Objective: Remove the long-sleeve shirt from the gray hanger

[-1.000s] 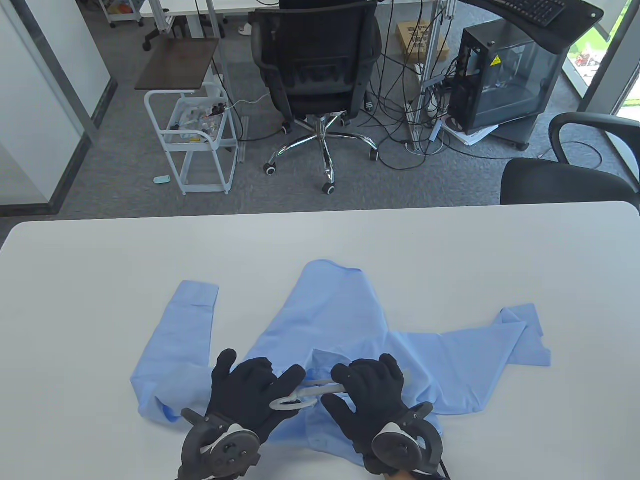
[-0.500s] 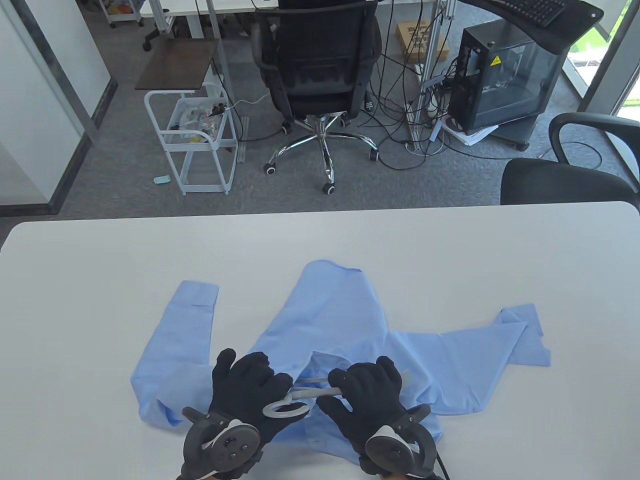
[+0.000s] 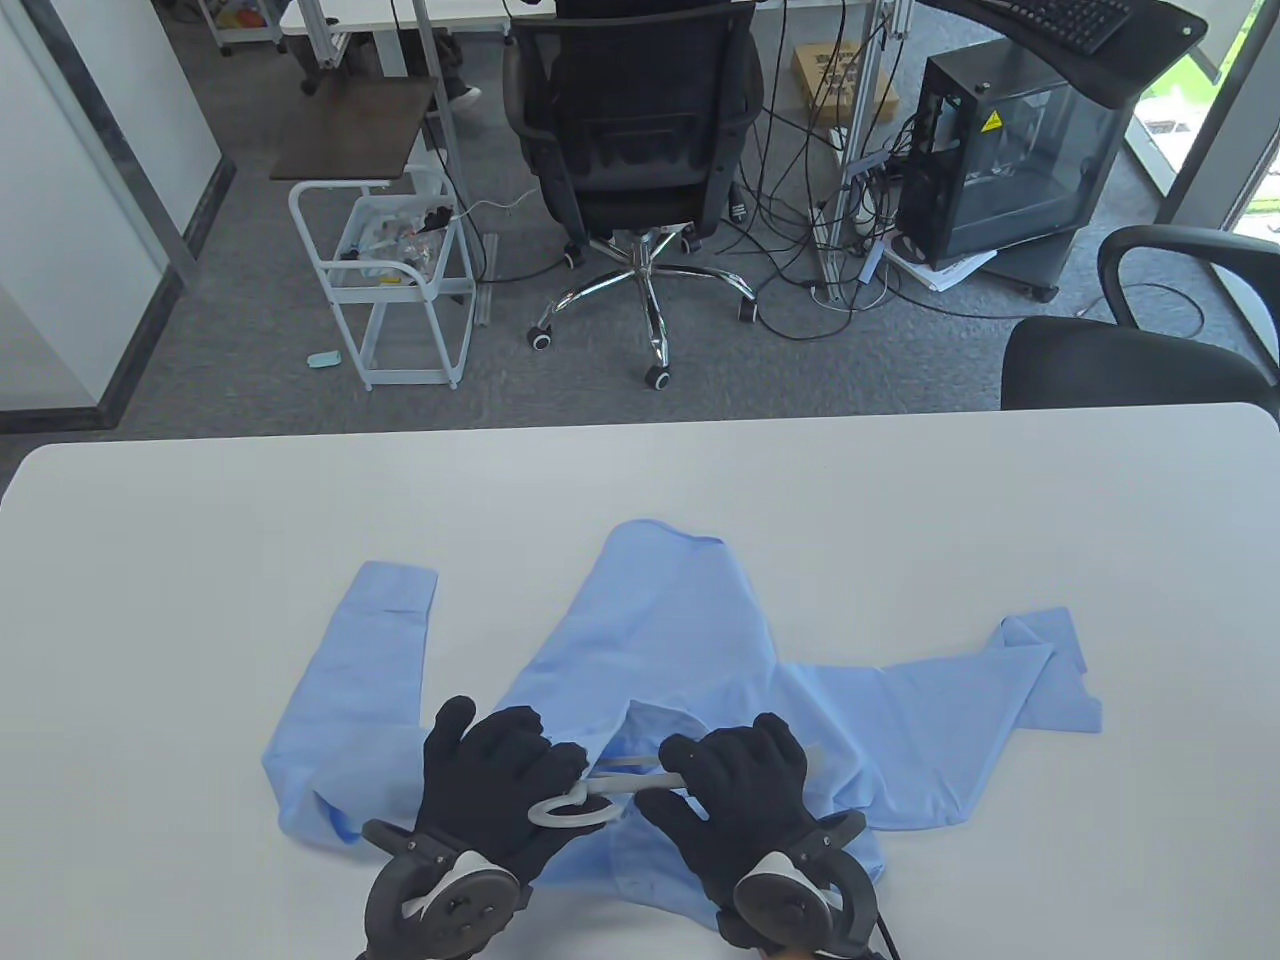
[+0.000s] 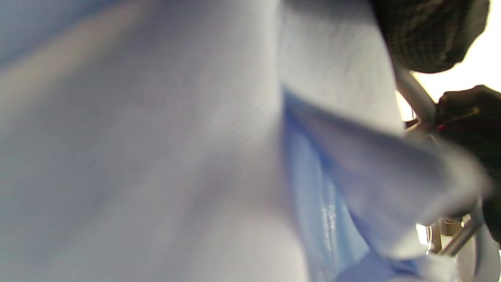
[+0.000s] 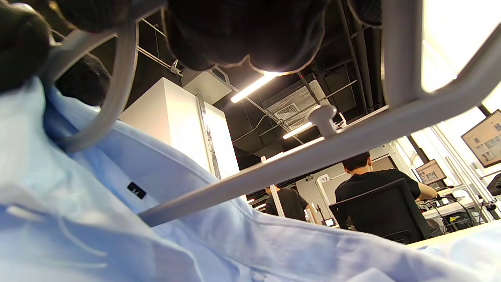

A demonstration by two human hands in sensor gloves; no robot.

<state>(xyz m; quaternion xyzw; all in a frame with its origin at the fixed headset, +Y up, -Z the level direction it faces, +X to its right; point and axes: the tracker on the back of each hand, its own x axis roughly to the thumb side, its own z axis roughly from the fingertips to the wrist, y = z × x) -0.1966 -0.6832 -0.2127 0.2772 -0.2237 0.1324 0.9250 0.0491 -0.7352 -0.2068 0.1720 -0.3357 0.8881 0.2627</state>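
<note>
A light blue long-sleeve shirt lies flat on the white table with its collar toward me. The gray hanger sticks out of the collar, its hook ring over my left fingers. My left hand rests on the shirt with fingers curled at the collar beside the hook's neck. My right hand grips the hanger's neck. In the right wrist view the hanger bar is lifted above the collar. The left wrist view shows blurred shirt fabric and the hanger rod by my fingers.
The shirt's sleeves spread out to the left and to the right. A black chair stands beyond the table's far right edge, and another chair stands farther back on the floor.
My left index finger has curled in at the collar. The hanger hook has shifted slightly left and toward me. My right hand has drawn back a little with the hanger.
</note>
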